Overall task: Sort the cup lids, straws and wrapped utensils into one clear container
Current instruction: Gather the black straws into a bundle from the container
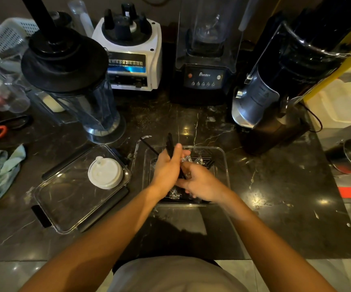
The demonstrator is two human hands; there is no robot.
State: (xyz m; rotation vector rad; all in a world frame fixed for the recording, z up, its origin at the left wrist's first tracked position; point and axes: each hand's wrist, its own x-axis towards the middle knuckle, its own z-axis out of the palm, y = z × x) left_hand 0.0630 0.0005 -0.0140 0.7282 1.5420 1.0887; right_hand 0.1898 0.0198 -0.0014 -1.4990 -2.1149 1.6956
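Straws (171,144) are being gripped by both hands (167,167) (199,180) over the container (223,157); lid (105,172) is being left out.

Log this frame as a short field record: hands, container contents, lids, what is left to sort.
left hand: grips black straws
right hand: curled on the straws' lower end
clear container: under both hands, holds wrapped utensils
white cup lid: lies on flat clear tray at left
left to sort: the lid, not yet in the container
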